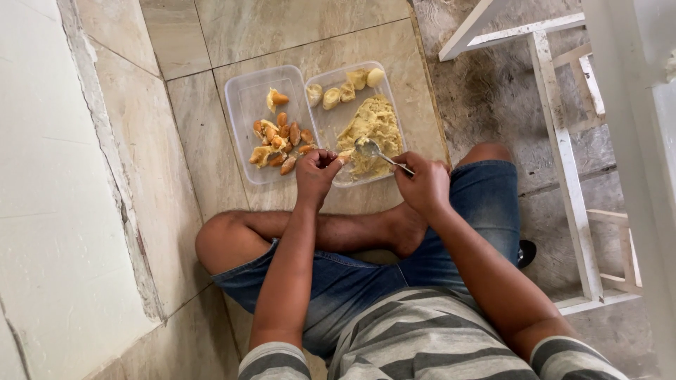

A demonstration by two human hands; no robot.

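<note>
Beige stone floor tiles (211,151), seen from above, with a pale wall to the left and a white-painted wooden frame (563,148) to the right; person seated cross-legged on the floor in blue denim shorts (486,204) and a grey striped shirt; two clear plastic trays side by side, touching, just beyond the knees; left tray (243,95) holding orange-brown seeds (282,137) with scraps of yellow flesh; right tray (331,127) holding a mound of pale yellow fruit pulp (377,130) and, along its far edge, a row of whole yellow fruit pieces (345,88); right hand (424,184) closed around the handle of a metal spoon (380,155); spoon's long axis runs diagonally, handle toward the lower right in the hand, bowl pointing up-left and resting over the near edge of the pulp mound; left hand (317,172) at the near rim where the two trays meet, fingertips pinched together on a small piece of yellow flesh (343,159), which lies just beside the spoon bowl; whether spoon and piece touch cannot be told.
</note>
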